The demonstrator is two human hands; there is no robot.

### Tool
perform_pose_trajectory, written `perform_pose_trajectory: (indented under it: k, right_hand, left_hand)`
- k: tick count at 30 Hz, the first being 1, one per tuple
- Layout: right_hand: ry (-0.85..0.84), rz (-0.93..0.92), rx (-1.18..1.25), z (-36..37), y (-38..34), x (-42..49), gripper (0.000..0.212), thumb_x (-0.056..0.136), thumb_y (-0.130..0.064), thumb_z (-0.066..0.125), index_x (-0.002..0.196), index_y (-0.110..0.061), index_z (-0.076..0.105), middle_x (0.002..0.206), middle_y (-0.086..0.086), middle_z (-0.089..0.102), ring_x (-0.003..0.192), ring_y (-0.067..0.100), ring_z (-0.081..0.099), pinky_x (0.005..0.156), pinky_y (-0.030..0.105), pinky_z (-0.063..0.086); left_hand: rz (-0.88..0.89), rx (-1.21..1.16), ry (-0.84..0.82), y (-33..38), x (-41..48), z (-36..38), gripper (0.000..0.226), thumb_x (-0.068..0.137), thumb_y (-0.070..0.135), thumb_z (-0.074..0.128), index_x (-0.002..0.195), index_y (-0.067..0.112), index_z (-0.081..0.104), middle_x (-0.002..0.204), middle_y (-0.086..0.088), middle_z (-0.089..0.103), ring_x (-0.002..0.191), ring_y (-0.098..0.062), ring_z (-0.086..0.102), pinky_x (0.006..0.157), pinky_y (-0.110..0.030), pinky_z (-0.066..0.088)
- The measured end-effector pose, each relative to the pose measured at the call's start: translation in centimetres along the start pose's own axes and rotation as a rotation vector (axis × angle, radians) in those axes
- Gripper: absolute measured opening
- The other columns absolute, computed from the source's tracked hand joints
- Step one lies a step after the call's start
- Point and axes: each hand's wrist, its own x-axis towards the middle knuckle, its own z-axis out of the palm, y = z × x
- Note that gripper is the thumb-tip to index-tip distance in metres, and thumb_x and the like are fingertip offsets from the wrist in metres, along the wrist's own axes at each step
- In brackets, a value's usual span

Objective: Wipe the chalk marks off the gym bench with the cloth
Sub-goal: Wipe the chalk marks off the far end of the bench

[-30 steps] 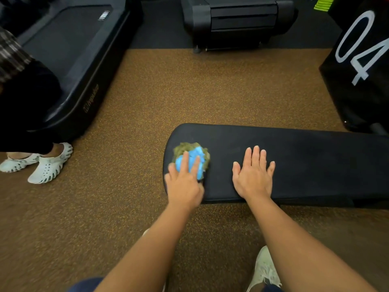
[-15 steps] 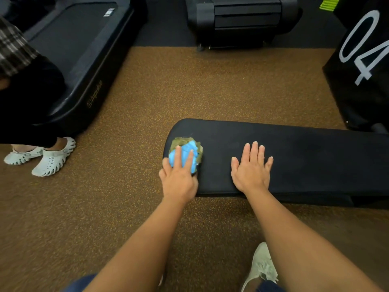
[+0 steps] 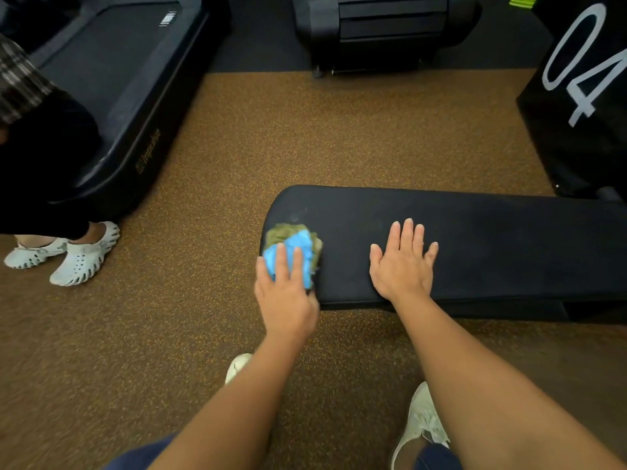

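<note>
Our left hand (image 3: 286,300) lies with fingers straight, pressing the blue-and-green cloth (image 3: 295,244) onto the left end of the black bench surface (image 3: 492,239). Our right hand (image 3: 402,266) rests open, palm down, fingers spread, right of the cloth. A faint pale smudge (image 3: 298,217) shows just beyond the cloth.

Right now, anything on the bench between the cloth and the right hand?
No. Head view shows only bare bench between the cloth and the flat right hand.
</note>
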Motion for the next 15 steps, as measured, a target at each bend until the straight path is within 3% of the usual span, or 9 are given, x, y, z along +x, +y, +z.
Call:
perform_pose_trajectory:
  k: [3,6,8,12,15]
  right_hand:
    - [0.002,0.005,-0.001,0.1,0.0,0.0,0.067,0.097,-0.05,0.012,0.151,-0.013,0.0,0.159,0.008,-0.006,0.145,0.026,-0.009,0.116,0.053,0.0]
    - [0.012,-0.002,0.0,0.1,0.1,0.0,0.067,0.097,-0.05,0.012,0.151,-0.013,0.0,0.159,0.008,-0.005,0.146,0.026,-0.008,0.116,0.053,0.001]
    - [0.008,-0.008,-0.007,0.0,0.1,0.0,0.067,0.097,-0.05,0.013,0.151,-0.013,0.001,0.159,0.008,-0.003,0.146,0.026,-0.007,0.116,0.053,0.002]
    - [0.01,-0.009,-0.008,-0.1,0.1,-0.1,0.067,0.097,-0.051,0.014,0.151,-0.014,0.001,0.159,0.009,-0.003,0.146,0.027,-0.006,0.116,0.053,0.002]
    - [0.017,-0.002,-0.016,0.1,0.0,-0.1,0.067,0.097,-0.051,0.013,0.151,-0.014,0.002,0.159,0.008,-0.002,0.146,0.027,-0.006,0.116,0.053,0.004]
  left_hand:
    - [0.241,0.062,-0.056,2.3,-3.4,1.1,0.08,0.079,0.033,0.05,0.15,0.037,0.015,0.16,-0.007,0.009,0.142,-0.047,0.003,0.112,-0.055,0.017]
    - [0.364,0.145,-0.051,2.0,-3.4,1.5,0.084,0.071,0.032,0.054,0.147,0.044,0.021,0.156,-0.008,0.024,0.139,-0.05,0.018,0.111,-0.053,0.017]
    - [0.333,0.148,-0.04,0.6,-2.1,1.0,0.081,0.069,0.031,0.053,0.145,0.043,0.028,0.155,-0.004,0.028,0.139,-0.048,0.019,0.112,-0.052,0.02]
    - [0.089,-0.016,-0.046,-1.8,1.6,-0.4,0.068,0.08,0.022,0.054,0.145,0.033,0.037,0.158,-0.003,0.02,0.142,-0.042,0.009,0.111,-0.054,0.024]
    - [-0.005,0.001,-0.045,-0.4,2.2,-0.6,0.068,0.082,0.021,0.054,0.146,0.029,0.035,0.159,-0.007,0.016,0.142,-0.045,0.006,0.11,-0.053,0.024]
